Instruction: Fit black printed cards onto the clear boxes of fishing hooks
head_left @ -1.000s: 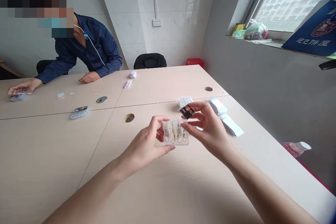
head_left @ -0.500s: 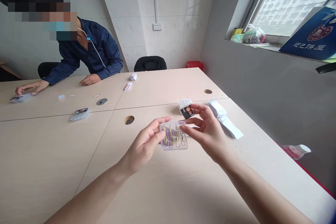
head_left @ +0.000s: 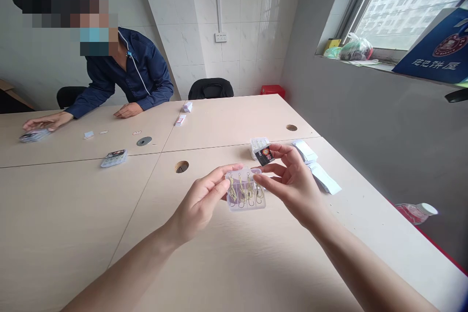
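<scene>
A small clear plastic box (head_left: 245, 204) with fish hooks (head_left: 241, 191) on yellowish cord in its compartments is tilted toward me above the table. My left hand (head_left: 203, 195) grips its left edge, thumb in front and fingers behind. At the box's upper right corner rests the thumb of my right hand (head_left: 290, 180). Between that hand's raised fingers is a small black printed card (head_left: 264, 155) with an orange burst on it. Behind the card, a second clear box (head_left: 257, 143) lies on the table, partly covered from view.
White paper slips (head_left: 325, 179) lie in stacks right of my right hand. Packed boxes (head_left: 114, 158) sit at left. Across the table (head_left: 204, 263), a person in a dark blue shirt (head_left: 126, 80) reaches over another pile (head_left: 34, 135). A bottle (head_left: 417, 212) stands beyond the right edge.
The whole view has shifted slightly. My hands, the hook box and the black card keep nearly the same pose.
</scene>
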Demonstrator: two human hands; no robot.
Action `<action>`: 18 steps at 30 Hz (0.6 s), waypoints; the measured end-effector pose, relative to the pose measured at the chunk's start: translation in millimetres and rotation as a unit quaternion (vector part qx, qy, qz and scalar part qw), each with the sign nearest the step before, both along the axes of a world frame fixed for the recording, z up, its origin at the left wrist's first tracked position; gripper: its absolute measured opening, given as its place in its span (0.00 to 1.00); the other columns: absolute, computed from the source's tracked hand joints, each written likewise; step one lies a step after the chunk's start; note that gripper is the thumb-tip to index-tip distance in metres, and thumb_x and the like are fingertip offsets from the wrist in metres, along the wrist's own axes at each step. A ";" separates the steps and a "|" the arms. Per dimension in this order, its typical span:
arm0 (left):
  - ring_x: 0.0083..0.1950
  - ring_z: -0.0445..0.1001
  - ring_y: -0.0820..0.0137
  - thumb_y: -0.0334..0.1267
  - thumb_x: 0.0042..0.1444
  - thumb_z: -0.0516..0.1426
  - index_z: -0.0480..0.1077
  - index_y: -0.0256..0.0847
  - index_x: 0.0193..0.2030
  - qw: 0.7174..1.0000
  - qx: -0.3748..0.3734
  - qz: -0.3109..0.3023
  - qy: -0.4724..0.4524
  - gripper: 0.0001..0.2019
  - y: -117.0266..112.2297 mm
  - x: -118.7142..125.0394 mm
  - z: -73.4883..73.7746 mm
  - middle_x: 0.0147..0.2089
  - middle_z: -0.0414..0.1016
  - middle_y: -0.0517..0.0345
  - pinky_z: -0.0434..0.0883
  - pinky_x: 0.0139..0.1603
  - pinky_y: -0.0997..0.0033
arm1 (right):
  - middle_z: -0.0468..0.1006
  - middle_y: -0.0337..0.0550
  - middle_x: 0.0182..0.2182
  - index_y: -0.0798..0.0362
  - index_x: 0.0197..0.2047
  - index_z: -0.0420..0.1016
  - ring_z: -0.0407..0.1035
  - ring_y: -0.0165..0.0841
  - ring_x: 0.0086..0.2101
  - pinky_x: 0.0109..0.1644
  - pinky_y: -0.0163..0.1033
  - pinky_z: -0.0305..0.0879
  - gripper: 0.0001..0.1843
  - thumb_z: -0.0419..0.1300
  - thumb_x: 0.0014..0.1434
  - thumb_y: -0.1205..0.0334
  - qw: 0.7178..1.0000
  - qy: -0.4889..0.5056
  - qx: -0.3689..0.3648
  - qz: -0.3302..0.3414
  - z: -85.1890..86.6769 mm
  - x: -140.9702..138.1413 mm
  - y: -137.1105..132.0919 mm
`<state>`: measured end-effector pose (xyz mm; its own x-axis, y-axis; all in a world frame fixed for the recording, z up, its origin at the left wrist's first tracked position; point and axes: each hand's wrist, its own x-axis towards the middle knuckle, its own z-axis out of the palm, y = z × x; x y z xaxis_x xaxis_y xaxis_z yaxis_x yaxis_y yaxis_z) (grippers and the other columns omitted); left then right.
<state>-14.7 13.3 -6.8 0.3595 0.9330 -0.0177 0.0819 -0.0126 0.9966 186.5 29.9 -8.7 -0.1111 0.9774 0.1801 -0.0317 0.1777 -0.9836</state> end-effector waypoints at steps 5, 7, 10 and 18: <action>0.58 0.71 0.61 0.45 0.67 0.48 0.67 0.44 0.61 1.000 0.004 0.017 0.001 0.19 -0.1 0.2 -0.6 0.54 0.76 0.53 0.70 0.55 0.63 | 0.63 0.47 0.54 0.45 0.53 0.61 0.75 0.35 0.41 0.37 0.40 0.79 0.27 0.67 0.53 0.58 1.000 -0.010 0.008 -0.001 -1.7 0.2 0.7; 0.57 0.72 0.61 0.45 0.67 0.47 0.65 0.46 0.62 1.000 -0.007 0.013 -0.005 0.20 -0.7 -0.2 -0.1 0.56 0.75 0.54 0.69 0.56 0.63 | 0.64 0.47 0.54 0.45 0.52 0.61 0.75 0.35 0.41 0.37 0.40 0.78 0.27 0.67 0.53 0.58 1.000 -0.009 0.007 -0.002 -1.7 0.4 1.5; 0.60 0.70 0.64 0.42 0.68 0.48 0.62 0.50 0.65 0.999 -0.023 -0.008 -0.022 0.20 -1.4 -0.8 1.1 0.59 0.73 0.56 0.67 0.58 0.65 | 0.64 0.47 0.54 0.45 0.52 0.62 0.75 0.35 0.40 0.36 0.38 0.78 0.27 0.68 0.52 0.59 1.000 0.004 0.002 -0.002 -1.0 1.0 2.1; 0.60 0.69 0.65 0.42 0.68 0.48 0.62 0.50 0.64 0.999 -0.016 -0.015 -0.026 0.19 -0.8 -2.1 -1.2 0.54 0.76 0.57 0.67 0.57 0.67 | 0.63 0.45 0.52 0.45 0.52 0.63 0.74 0.33 0.40 0.36 0.37 0.77 0.27 0.69 0.52 0.61 1.000 0.022 -0.001 0.002 -1.4 1.0 1.0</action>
<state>-16.8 12.5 -8.0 0.3891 0.9207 -0.0286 0.0310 0.0180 0.9994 187.5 31.0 -10.1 -0.1081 0.9771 0.1830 -0.0749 0.1756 -0.9816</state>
